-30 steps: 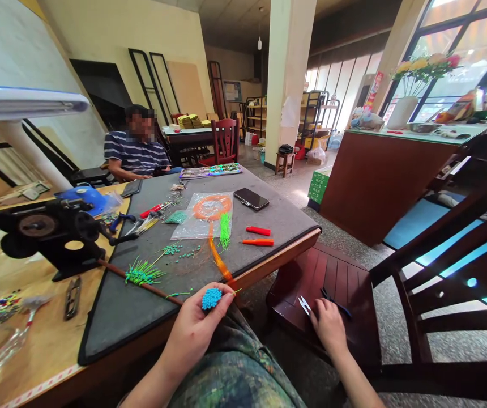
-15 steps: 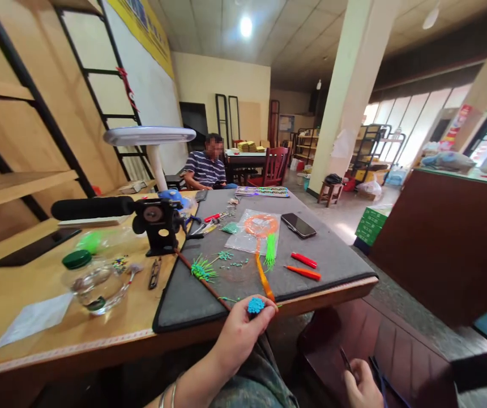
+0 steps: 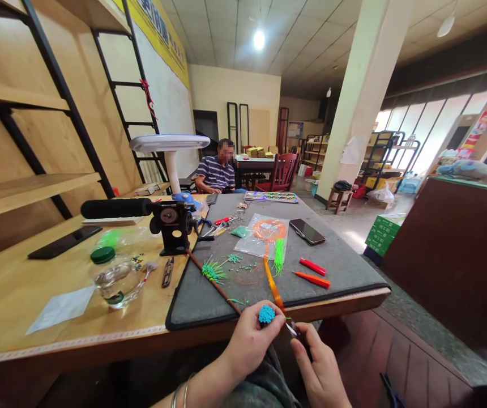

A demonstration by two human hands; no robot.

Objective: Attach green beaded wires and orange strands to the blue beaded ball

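My left hand (image 3: 255, 335) is closed around a tight bundle topped with bright blue beads (image 3: 266, 315). A bit of green strand pokes out at its fingertips, on the right. Just beside it, my right hand (image 3: 320, 362) grips a small pair of snips (image 3: 291, 328) with a shiny blade and dark handle. The blade tip is close to the left fingertips; whether it touches the strand I cannot tell. An orange ribbon-like bunch of thread (image 3: 274, 286) runs over the table edge behind the hands.
On the grey mat (image 3: 341, 258) lie a bright green strand bunch (image 3: 278, 258), red and orange pens (image 3: 311, 279), a phone (image 3: 307, 231) and loose beads. A brown rod (image 3: 213, 281) bears a green tuft. A water jar (image 3: 118, 283) and camera mount (image 3: 173, 229) stand left. Someone sits behind the table.
My right hand has come up from the lower right with the snips to meet my left hand. The view has shifted slightly left, and the left hand still holds the blue-beaded bundle.
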